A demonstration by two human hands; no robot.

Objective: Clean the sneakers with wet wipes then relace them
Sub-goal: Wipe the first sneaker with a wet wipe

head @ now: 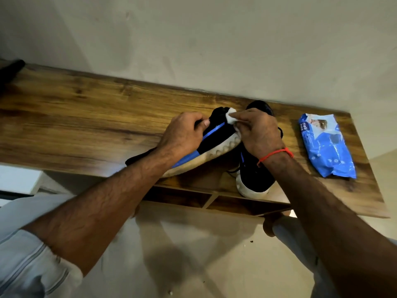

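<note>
The wooden shelf (86,117) spans the view, wide bare room toward 9 o'clock. At centre the left hand (182,134) clamps a black sneaker (214,140) on its side, sole out, likely steadying it for scrubbing. The second sneaker (253,177) overhangs the near edge at 5 o'clock. Wipes pack (326,147) waits at 3 o'clock. The right hand (257,132) pinches a wet wipe (231,114) against the upper

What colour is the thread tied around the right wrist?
Red-orange. The thread shows clearly in the head view, just below the right hand.
</note>
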